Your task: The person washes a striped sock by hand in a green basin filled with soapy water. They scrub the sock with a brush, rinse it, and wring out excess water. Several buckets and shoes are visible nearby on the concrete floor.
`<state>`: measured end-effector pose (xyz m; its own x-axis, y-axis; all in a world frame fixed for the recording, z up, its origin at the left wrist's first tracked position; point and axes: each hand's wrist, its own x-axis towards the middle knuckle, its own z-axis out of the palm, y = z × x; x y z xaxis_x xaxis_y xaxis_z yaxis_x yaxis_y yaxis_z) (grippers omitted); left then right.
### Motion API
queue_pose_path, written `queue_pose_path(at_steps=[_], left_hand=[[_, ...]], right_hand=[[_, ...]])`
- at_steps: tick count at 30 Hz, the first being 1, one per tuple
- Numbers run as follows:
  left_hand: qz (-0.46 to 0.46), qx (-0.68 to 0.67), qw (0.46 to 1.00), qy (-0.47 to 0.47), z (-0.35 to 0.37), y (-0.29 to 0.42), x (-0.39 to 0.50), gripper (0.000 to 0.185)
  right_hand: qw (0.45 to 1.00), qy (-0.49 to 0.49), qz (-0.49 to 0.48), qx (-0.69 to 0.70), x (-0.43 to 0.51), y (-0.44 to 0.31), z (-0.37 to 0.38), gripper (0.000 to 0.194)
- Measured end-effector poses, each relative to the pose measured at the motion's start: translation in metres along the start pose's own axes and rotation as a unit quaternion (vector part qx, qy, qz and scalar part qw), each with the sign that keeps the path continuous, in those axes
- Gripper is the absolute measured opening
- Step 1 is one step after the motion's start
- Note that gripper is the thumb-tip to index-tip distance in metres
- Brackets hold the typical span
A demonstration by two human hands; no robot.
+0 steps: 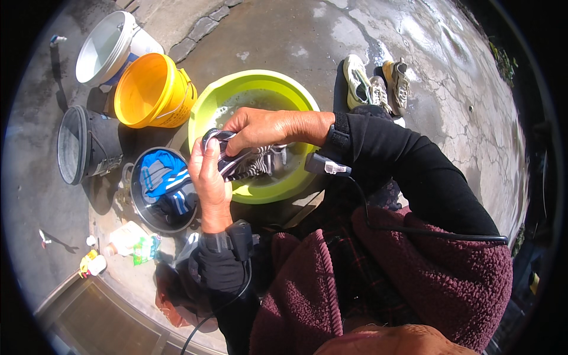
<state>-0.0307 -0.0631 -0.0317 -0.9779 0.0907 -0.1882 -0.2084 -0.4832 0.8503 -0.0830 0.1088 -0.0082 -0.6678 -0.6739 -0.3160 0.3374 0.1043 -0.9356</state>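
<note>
A wet, dark garment with light stripes is stretched between my hands over a lime-green plastic basin. My left hand grips its bunched edge at the basin's left side, thumb up. The fingers of my right hand pinch the same cloth just to the right of that thumb. The garment's lower part hangs down to the soapy water in the basin. Both wrists bear black straps with dark devices and cables.
Left of the basin stand a yellow bucket, a white bucket, a dark bucket and a metal pot holding blue and dark clothes. Bottles and a green packet lie lower left. Shoes stand upper right.
</note>
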Motion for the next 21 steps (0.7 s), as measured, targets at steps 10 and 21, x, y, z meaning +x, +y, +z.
queue_pose_path(at_steps=[10, 21], left_hand=[[0.003, 0.003, 1.000, -0.003, -0.0004, 0.0008, -0.0013, 0.018], [0.010, 0.010, 1.000, 0.002, 0.0016, 0.0002, -0.0008, 0.014]], right_hand=[[1.000, 0.008, 0.001, -0.014, -0.0003, 0.0021, 0.0019, 0.020], [1.000, 0.004, -0.019, -0.024, -0.0015, -0.0014, 0.0038, 0.022]])
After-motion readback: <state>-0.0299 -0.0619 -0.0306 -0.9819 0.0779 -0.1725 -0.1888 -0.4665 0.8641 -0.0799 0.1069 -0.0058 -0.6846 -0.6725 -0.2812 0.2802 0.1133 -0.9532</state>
